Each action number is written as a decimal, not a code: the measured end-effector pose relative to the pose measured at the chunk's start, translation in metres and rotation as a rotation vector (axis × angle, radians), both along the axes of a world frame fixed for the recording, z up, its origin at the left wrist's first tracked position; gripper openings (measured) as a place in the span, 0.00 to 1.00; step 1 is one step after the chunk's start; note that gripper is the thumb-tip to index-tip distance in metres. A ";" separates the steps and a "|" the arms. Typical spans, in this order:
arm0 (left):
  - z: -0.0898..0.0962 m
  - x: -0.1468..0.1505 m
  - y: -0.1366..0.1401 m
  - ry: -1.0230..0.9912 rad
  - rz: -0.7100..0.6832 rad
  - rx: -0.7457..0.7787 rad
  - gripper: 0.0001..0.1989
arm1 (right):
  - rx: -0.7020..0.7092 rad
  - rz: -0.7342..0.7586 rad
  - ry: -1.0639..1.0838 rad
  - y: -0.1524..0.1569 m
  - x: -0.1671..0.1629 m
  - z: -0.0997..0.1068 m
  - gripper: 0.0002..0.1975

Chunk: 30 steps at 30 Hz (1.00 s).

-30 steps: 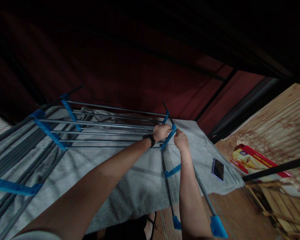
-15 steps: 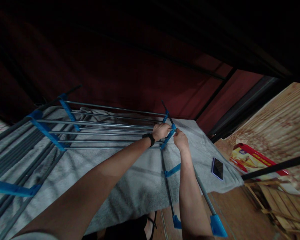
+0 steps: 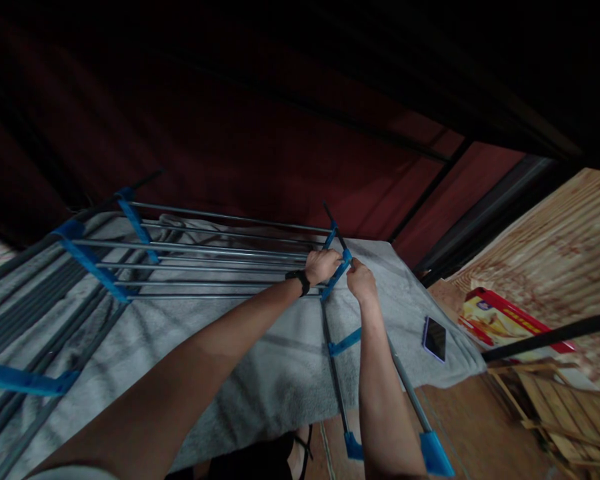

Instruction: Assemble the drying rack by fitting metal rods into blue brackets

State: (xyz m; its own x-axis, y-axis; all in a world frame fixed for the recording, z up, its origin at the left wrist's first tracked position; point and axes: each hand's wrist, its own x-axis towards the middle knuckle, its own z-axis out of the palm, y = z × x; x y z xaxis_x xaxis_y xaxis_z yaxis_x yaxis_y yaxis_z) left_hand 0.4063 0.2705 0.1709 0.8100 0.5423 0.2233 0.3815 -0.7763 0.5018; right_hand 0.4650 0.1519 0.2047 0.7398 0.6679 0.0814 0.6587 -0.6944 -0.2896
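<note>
A rack frame of grey metal tubes (image 3: 230, 252) with blue plastic brackets (image 3: 97, 267) lies across a grey blanket (image 3: 275, 373). My left hand (image 3: 324, 265), with a dark watch on its wrist, is closed on the frame beside the right-hand blue bracket (image 3: 336, 277). Just right of that bracket, my right hand (image 3: 363, 280) is wrapped round a metal tube of the same frame. Two legs with blue end caps (image 3: 436, 453) run from there toward me, past the blanket's edge; my right forearm partly hides them. The exact finger contact is hidden.
A phone (image 3: 435, 339) lies on the blanket to the right. Beyond it are a red and yellow box (image 3: 510, 317), a dark bar (image 3: 555, 337) and a wooden slatted piece (image 3: 560, 407). More tubes (image 3: 40, 320) lie at left. A dark red curtain (image 3: 230, 147) hangs behind.
Both hands keep their hold at the same spots on the frame. Only a very slight shift of the view shows.
</note>
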 end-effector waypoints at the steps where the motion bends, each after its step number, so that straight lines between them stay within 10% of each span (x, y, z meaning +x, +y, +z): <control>1: 0.000 0.000 0.001 -0.001 -0.009 0.003 0.13 | -0.004 -0.002 -0.001 0.000 0.000 0.000 0.20; 30: 0.001 0.003 0.001 0.062 0.034 0.047 0.14 | 0.046 -0.050 0.013 0.010 -0.006 -0.008 0.21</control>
State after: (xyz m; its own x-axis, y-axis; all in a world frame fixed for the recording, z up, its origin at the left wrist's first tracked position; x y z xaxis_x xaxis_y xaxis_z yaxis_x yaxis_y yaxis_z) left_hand 0.4096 0.2719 0.1717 0.8045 0.5597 0.1989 0.4371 -0.7846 0.4397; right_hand 0.4594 0.1624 0.1964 0.7734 0.6258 0.1011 0.6194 -0.7122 -0.3302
